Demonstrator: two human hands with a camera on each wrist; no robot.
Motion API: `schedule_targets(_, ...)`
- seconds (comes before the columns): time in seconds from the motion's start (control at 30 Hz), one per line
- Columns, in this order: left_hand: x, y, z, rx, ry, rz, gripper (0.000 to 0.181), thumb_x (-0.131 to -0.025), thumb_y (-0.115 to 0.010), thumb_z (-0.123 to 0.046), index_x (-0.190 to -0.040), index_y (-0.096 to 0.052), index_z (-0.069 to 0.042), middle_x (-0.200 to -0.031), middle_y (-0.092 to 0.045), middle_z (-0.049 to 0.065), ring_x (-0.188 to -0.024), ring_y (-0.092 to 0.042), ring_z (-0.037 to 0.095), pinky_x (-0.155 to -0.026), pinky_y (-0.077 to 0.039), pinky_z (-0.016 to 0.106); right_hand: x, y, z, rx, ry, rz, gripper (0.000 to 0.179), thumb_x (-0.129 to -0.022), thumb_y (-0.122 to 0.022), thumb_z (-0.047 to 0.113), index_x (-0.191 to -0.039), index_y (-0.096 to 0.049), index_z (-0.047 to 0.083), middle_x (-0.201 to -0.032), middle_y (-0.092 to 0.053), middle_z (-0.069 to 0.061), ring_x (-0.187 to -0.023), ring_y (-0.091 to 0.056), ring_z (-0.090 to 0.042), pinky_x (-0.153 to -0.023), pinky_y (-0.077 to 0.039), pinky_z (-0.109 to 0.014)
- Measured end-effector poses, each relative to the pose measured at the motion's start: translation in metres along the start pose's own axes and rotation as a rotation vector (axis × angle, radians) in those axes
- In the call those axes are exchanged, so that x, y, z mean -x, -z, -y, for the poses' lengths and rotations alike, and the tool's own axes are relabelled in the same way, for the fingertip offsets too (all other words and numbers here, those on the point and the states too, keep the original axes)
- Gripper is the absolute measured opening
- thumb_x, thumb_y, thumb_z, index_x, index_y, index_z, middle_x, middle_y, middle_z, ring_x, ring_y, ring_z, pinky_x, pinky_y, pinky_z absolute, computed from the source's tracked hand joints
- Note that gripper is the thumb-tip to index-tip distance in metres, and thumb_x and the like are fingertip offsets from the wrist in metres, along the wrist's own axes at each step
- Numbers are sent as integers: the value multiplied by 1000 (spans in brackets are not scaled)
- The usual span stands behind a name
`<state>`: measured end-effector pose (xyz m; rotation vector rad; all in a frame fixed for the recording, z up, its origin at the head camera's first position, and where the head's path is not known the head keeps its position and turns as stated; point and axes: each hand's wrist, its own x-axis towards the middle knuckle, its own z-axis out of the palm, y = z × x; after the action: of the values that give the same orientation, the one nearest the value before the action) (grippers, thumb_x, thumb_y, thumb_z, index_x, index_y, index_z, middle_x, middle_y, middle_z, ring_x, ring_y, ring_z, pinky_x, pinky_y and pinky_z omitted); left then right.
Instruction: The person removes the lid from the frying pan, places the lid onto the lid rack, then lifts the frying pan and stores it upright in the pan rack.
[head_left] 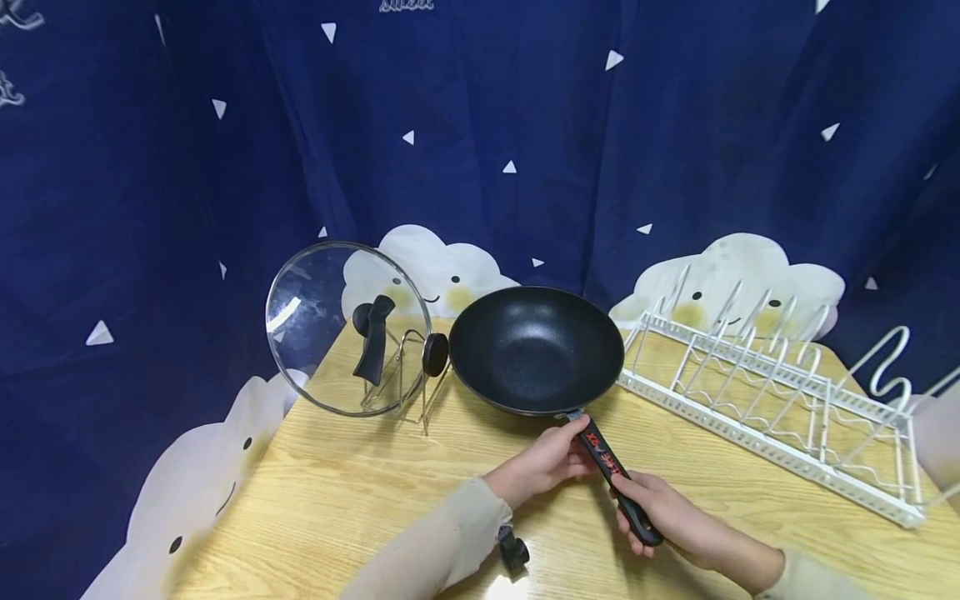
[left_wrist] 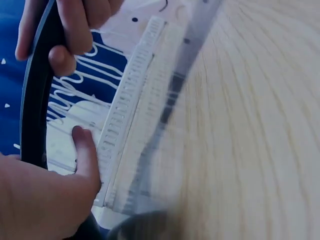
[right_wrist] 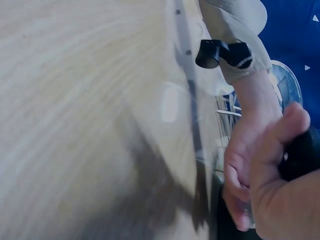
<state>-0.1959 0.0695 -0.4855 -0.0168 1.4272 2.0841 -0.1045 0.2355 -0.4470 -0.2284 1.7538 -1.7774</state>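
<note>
The black wok (head_left: pixel 536 354) is over the surface (head_left: pixel 315 492), between glass lid (head_left: pixel 315 333) and white rack (head_left: pixel 780 457). Left hand (head_left: pixel 546 463) grips its handle (head_left: pixel 602 457) near the rim, right hand (head_left: pixel 667 512) the end, sensibly: it looks rigid, smooth and probably front-heavy.

Black wok (head_left: pixel 536 354) — red-lettered black handle (head_left: pixel 604 457)

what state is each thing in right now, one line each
pan: empty, uncovered, held by its handle
glass lid: on edge at the wire stand, off the pan
white rack: upright on the table
left grip: holding the handle near the pan
right grip: holding the handle near its end
</note>
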Motion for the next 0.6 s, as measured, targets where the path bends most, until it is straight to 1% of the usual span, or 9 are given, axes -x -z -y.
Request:
schedule_targets(0.07,-2,-2,1,64,-15,-17,28,-96,-52,-29,-95,-60,-3,-81,-64,9,-79,-63,18,-84,-51,40,-2,-2,-1,2,3,-26,40,-103,-34,39,-99,-44,0,-69,-56,-2,-47,-55,-9,-42,-45,-21)
schedule_targets(0.13,-2,-4,0,95,-28,-22,31,-97,-50,-27,-103,-59,2,-89,-67,17,-84,-65,21,-85,-51,40,-4,-4,-2,1,-1,-48,41,-103,-33,40,-96,-44,1,-67,-55,-1,-46,-54,-8,-41,-45,-21)
schedule_targets(0.17,-2,-5,-1,112,-29,-20,34,-98,-49,-26,-110,-56,5,-94,-67,22,-89,-65,24,-87,-50,41,-5,-5,-2,1,-2,-59,42,-103,-33,40,-93,-45,1,-66,-54,-1,-45,-54,-8,-41,-44,-21)
schedule_targets(0.23,-1,-7,-2,133,-28,2,42,-100,-45,-25,-123,-48,11,-107,-62,30,-100,-63,31,-91,-47,43,-6,-7,-3,2,-2,-80,42,-103,-33,40,-90,-45,2,-65,-53,0,-44,-53,-7,-40,-44,-21)
schedule_targets(0.3,0,-9,-3,147,-22,25,47,-102,-40,-24,-131,-38,13,-114,-57,33,-109,-58,35,-94,-46,44,-7,-9,-3,1,-2,-97,42,-103,-34,41,-88,-44,3,-64,-53,0,-44,-52,-7,-40,-43,-21)
schedule_targets(0.4,0,-11,-4,171,-19,39,46,-103,-37,-22,-132,-35,13,-114,-57,34,-113,-55,37,-95,-44,44,-8,-13,-4,0,2,-113,41,-102,-35,42,-87,-43,4,-65,-52,0,-45,-52,-8,-41,-43,-20)
schedule_targets(0.5,1,-11,-6,195,-19,43,40,-103,-35,-21,-127,-40,11,-115,-57,34,-112,-56,36,-96,-44,42,-9,-15,-4,-6,2,-125,40,-102,-37,42,-89,-43,4,-65,-51,0,-45,-52,-8,-41,-43,-20)
schedule_targets(0.6,1,-10,-7,247,-8,60,33,-103,-34,-19,-121,-43,7,-120,-54,33,-112,-56,34,-97,-43,42,-11,-18,-4,-10,5,-132,39,-102,-37,40,-89,-42,4,-66,-50,0,-46,-52,-8,-42,-43,-20)
